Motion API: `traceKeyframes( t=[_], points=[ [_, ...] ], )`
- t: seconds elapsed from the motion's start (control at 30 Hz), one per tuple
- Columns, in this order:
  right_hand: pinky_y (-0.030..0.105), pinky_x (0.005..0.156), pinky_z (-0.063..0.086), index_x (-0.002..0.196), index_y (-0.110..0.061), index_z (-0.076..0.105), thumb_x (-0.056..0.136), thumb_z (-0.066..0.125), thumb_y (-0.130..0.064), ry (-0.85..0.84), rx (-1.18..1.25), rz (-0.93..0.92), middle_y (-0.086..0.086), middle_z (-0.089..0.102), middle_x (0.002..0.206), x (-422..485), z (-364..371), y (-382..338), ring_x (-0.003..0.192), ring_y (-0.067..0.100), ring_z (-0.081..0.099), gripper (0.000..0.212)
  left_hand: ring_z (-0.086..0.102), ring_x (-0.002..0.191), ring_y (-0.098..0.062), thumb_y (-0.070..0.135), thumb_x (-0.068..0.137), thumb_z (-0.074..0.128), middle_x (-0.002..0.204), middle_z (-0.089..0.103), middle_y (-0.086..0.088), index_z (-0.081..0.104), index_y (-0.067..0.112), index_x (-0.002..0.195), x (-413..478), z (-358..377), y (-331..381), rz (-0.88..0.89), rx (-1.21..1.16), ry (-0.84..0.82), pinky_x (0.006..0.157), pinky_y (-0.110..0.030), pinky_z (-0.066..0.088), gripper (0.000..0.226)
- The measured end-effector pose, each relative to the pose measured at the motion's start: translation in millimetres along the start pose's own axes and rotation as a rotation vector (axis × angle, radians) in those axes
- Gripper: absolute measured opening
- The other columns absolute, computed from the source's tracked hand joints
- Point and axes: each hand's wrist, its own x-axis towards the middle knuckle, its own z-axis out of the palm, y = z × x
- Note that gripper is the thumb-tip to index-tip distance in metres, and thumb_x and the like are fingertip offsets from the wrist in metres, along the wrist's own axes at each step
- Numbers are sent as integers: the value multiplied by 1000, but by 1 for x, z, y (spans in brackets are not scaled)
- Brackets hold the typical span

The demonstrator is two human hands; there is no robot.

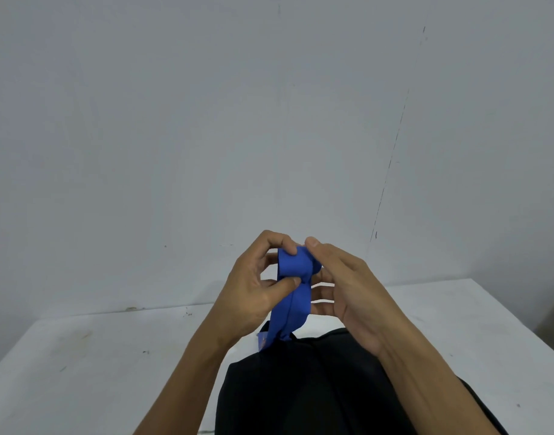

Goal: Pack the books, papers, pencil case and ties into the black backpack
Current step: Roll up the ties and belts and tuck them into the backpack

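Observation:
A blue tie [293,296] is held up above the table, its top end rolled into a small coil and its tail hanging down to the black backpack [304,390]. My left hand [253,290] pinches the roll between thumb and fingers from the left. My right hand [348,287] grips the roll from the right, thumb on top. The backpack lies on the white table [97,365] close to me, between my forearms. A small blue-edged item [262,340] shows just past the backpack's far edge, mostly hidden behind the tie. No books, papers or pencil case are in view.
A bare grey wall [269,120] stands right behind the table's far edge. The table top extends left and right of the backpack, with its right corner at the far right.

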Motion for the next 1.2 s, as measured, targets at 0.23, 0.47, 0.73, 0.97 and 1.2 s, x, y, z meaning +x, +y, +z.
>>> traceKeyframes(
  t=[0.23, 0.47, 0.73, 0.97, 1.2],
  points=[
    [51, 95, 56, 110, -19, 73, 90, 68, -26, 5, 120, -17, 14, 73, 108, 0, -1, 1, 100, 38, 70, 22, 58, 116, -26, -18, 84, 50, 115, 62, -3, 57, 12, 94, -4, -2, -7, 88, 20, 5, 87, -38, 56, 32],
    [43, 85, 60, 114, -20, 70, 89, 69, -8, 23, 148, -65, 21, 71, 105, 3, 2, 2, 86, 24, 71, 28, 52, 128, -20, -16, 83, 42, 134, 57, 5, 63, 8, 99, -12, -7, -8, 53, -24, 3, 97, -34, 51, 35],
    [30, 81, 58, 118, -28, 64, 89, 67, -3, 122, -177, -310, -3, 70, 105, 8, 2, 13, 95, 16, 69, 38, 73, 87, -15, 54, 79, 57, 99, 74, 3, 62, 23, 117, -4, -5, 15, -433, -6, 73, 67, -24, 58, 49],
    [22, 79, 55, 115, -16, 63, 89, 61, 10, 72, -143, -406, -1, 69, 109, 8, 3, 22, 102, 11, 66, 36, 74, 85, -19, 59, 91, 45, 99, 75, -3, 66, 27, 114, 3, -12, 23, -536, 17, -6, 72, -32, 61, 45],
    [32, 83, 57, 115, -22, 63, 90, 61, 8, 61, -176, -437, -7, 68, 112, 10, 0, 27, 96, 18, 67, 39, 74, 81, -17, 57, 88, 49, 95, 75, -1, 64, 22, 110, 5, -8, 23, -504, 7, 37, 63, -26, 58, 45]
  ],
)
